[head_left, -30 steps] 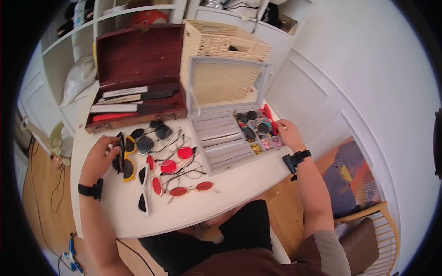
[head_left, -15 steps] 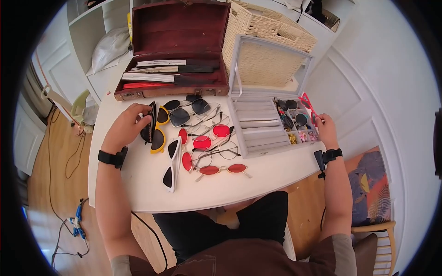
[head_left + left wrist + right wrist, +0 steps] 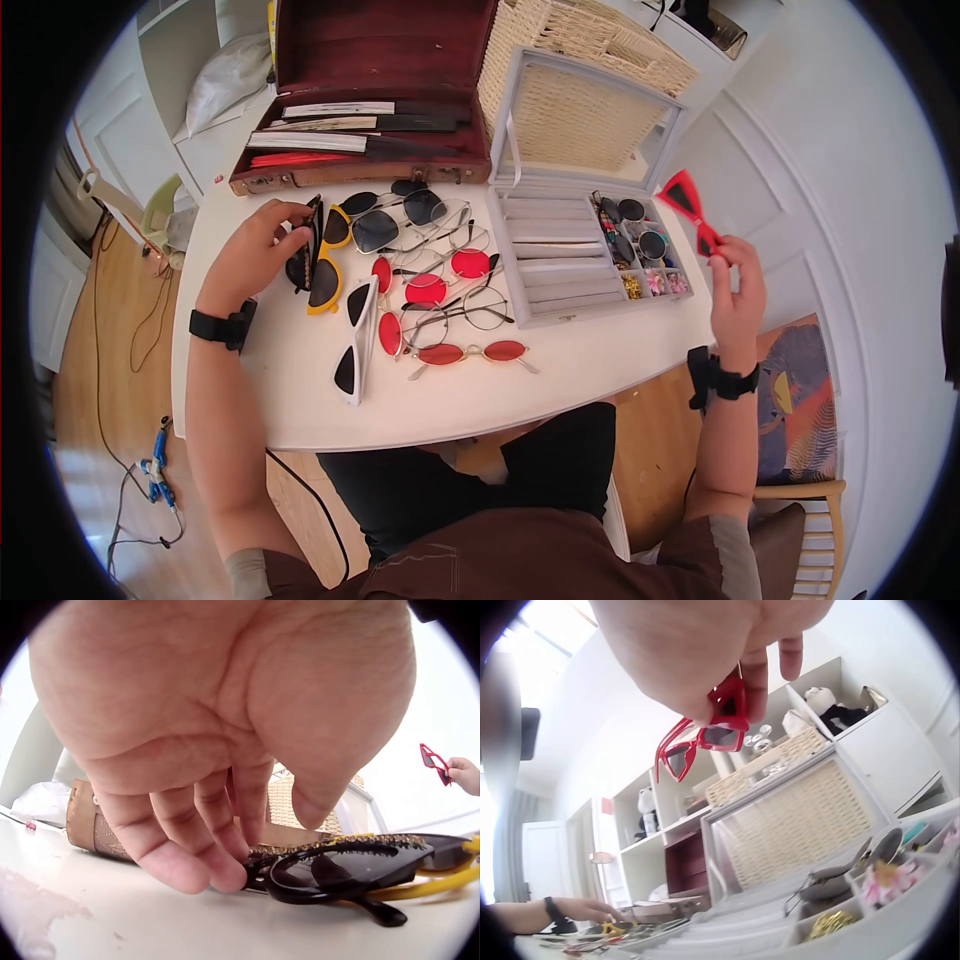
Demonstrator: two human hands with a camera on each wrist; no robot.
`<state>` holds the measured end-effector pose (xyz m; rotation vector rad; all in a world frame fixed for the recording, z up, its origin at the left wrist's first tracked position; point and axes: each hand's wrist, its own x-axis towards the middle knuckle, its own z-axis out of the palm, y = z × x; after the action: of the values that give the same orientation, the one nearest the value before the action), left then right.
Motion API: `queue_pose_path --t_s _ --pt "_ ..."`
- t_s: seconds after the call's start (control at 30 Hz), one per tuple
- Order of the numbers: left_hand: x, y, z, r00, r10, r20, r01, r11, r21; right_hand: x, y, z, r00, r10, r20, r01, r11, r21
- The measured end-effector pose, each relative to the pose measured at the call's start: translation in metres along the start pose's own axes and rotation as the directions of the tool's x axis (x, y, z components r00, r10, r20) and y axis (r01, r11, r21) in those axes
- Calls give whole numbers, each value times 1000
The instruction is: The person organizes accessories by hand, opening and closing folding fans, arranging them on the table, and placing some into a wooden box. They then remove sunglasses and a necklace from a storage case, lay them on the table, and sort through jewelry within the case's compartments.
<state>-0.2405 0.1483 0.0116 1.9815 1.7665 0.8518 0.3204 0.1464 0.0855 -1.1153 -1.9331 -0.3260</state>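
Observation:
My right hand point(image 3: 738, 290) pinches a pair of red-framed sunglasses point(image 3: 688, 205) with dark lenses, raised beside the grey organizer box point(image 3: 560, 312). In the right wrist view the red sunglasses hang from thumb and fingers, above the box. At the left of the table, my left hand point(image 3: 252, 250) rests by black sunglasses point(image 3: 337, 870) with a gold-speckled top edge. Its fingertips are right at one end of that frame, and the thumb stands apart above it. Yellow-framed sunglasses point(image 3: 326, 275) lie just beyond, with white sunglasses point(image 3: 358, 360) nearer the front.
Several glasses, some with red lenses point(image 3: 427, 290), lie mid-table. An open maroon case point(image 3: 380, 60) holding folded fans point(image 3: 310, 143) stands behind them. The organizer's clear lid is up against a woven basket point(image 3: 590, 45). Its compartments hold dark round sunglasses point(image 3: 652, 245) and small trinkets point(image 3: 655, 284).
My right hand has lifted the red sunglasses from the organizer's right side, up and toward the right. The left hand stays by the black sunglasses. The head view has shifted.

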Motion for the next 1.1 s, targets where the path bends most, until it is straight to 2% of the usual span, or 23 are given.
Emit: queue_pose_path --t_s 0.07,0.13,0.17,0.23,0.33,0.43,0.5,0.6,0.9,1.1 --pt "0 0 -1 1000 10 -7 -10 1000 7 -16 -28 -1 994 -49 102 53 998 -35" --pt "0 4 -1 1000 1 -2 -1 1000 8 -31 -40 -1 959 -126 252 116 992 56" --pt "0 5 -1 1000 0 -1 0 1000 17 -39 -44 1 959 -122 255 112 992 52" --pt "-1 5 0 1000 0 1 0 1000 21 -53 -45 8 892 -253 374 230 967 106" --pt "0 3 0 1000 5 -7 -5 1000 16 -69 -41 15 853 -267 449 243 964 111" --pt "-1 6 0 1000 -2 -3 2 1000 13 -79 -37 20 850 -267 454 261 962 76" --pt "-1 9 0 998 -56 -6 56 998 -8 -79 -37 21 848 -269 457 274 960 58" --pt "1 0 0 1000 -9 5 9 1000 20 -77 -40 25 854 -261 450 283 959 18" --pt "0 1 1 1000 -10 -12 10 1000 23 -82 -45 34 843 -269 467 308 951 -8" --pt "0 -2 1 1000 -2 -6 2 1000 -9 -89 -47 37 903 -197 381 241 968 -72"
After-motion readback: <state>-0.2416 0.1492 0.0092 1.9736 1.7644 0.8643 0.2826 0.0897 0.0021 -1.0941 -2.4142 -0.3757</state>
